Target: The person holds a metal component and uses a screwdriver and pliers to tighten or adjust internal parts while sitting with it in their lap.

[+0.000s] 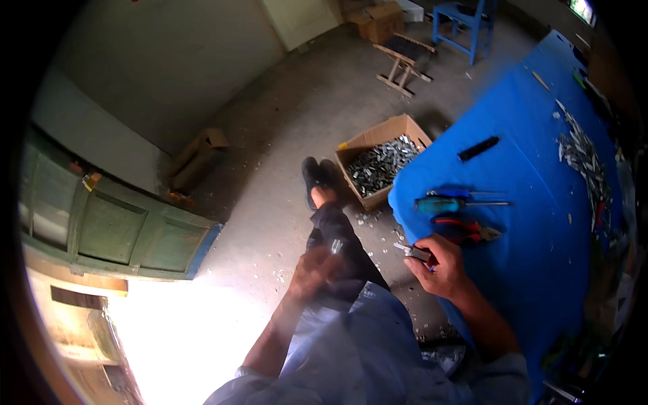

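My right hand (442,268) is closed around a small, blocky metal piece (417,254), beside the edge of the blue-covered table. A thin, bright end sticks out of it to the left. My left hand (316,271) is over my legs and smeared by motion. A small shiny metal piece (336,247) shows at its fingertips. On the table near my right hand lie red-and-black pliers (466,229), a teal-handled screwdriver (442,204) and a blue-handled screwdriver (449,193). Farther back is a black, rod-like object (478,148).
An open cardboard box (358,190) full of small metal pieces stands on the floor by the table (520,270). Loose metal strips (586,158) pile at the table's right. A folding stool (403,61) and a blue chair (466,30) stand behind. A green door (111,233) is at left.
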`<state>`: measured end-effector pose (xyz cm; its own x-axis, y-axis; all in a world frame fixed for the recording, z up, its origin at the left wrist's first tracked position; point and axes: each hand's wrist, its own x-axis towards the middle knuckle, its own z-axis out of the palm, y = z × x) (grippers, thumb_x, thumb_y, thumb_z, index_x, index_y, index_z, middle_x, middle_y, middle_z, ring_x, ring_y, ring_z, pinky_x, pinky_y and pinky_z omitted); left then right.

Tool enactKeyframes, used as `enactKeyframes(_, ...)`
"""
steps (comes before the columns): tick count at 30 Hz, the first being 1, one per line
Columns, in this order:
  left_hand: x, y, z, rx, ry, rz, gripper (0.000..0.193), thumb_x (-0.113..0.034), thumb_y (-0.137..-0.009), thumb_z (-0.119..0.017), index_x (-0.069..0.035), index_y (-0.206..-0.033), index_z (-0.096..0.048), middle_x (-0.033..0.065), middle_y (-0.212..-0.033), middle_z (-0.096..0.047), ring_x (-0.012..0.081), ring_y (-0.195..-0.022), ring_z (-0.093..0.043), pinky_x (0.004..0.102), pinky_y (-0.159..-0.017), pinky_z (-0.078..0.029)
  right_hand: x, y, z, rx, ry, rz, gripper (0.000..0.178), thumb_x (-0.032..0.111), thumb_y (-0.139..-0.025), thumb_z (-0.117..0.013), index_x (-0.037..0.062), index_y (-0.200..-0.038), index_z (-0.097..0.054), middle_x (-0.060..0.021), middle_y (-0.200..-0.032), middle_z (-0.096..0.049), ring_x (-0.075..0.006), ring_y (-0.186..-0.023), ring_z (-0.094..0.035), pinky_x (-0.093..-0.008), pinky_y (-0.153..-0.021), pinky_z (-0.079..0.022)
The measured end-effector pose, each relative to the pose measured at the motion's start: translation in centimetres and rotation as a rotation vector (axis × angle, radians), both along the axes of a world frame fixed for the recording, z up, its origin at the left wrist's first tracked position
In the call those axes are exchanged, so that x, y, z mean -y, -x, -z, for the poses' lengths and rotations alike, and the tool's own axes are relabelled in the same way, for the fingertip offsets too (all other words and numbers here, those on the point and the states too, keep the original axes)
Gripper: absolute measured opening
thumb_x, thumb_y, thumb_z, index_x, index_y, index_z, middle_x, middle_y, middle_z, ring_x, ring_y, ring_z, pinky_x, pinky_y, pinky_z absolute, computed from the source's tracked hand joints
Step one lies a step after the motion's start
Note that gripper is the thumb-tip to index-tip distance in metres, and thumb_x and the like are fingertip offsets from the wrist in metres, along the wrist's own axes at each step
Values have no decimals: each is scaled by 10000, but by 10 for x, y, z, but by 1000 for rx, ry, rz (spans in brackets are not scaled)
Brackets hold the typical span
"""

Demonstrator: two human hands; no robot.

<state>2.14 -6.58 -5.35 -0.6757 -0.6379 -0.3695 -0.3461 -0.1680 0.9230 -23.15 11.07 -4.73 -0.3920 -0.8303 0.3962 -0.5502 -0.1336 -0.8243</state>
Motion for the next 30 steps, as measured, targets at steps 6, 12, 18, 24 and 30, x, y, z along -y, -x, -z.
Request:
enactKeyframes(6, -4, -50, 15, 20, -45, -199, 334, -328, -1043, -637, -6, -1002, -715, 38, -788, -680, 97, -674, -600, 267, -647, -480, 1, -2, 7, -97, 2, -19, 212, 94, -842, -820, 23, -959, -658, -70, -776, -631, -143, -541, -576, -285, -489, -448)
enactKeyframes(12, -22, -70, -2, 60, 12, -266, 390, -373, -1062, -619, -2, -988, -713, 22, -708, -629, 79, -604, -541, 258, -550, -430, -2, 0, 13, -171, -35, 39, 237, 135, -836, -825, 19, -948, -652, -108, -761, -637, -255, -609, -617, -371, -566, -494)
enactKeyframes(18, -36, -94, -19, -52, 23, -322, 390, -381, -1065, -621, -26, -914, -679, -5, -694, -585, 65, -607, -522, 259, -540, -410, 0, -2, 19, -148, -42, 66, 229, 150, -851, -814, 18, -944, -651, -116, -775, -646, -270, -676, -626, -392, -645, -505)
enactKeyframes(24, -37, -102, -10, -107, -46, -353, 367, -373, -1055, -638, -29, -930, -665, 2, -750, -611, 77, -628, -542, 263, -547, -426, -2, -7, 13, -124, -118, 52, 230, 169, -896, -763, -5, -987, -641, -82, -792, -618, -184, -716, -590, -357, -669, -492)
enactKeyframes(30, -26, -100, -9, -151, -121, -371, 361, -376, -1055, -635, -38, -936, -672, 15, -775, -642, 92, -641, -563, 264, -564, -446, -1, -5, 16, -183, -165, 91, 216, 176, -911, -758, 12, -1003, -653, -82, -840, -649, -179, -749, -618, -351, -693, -509)
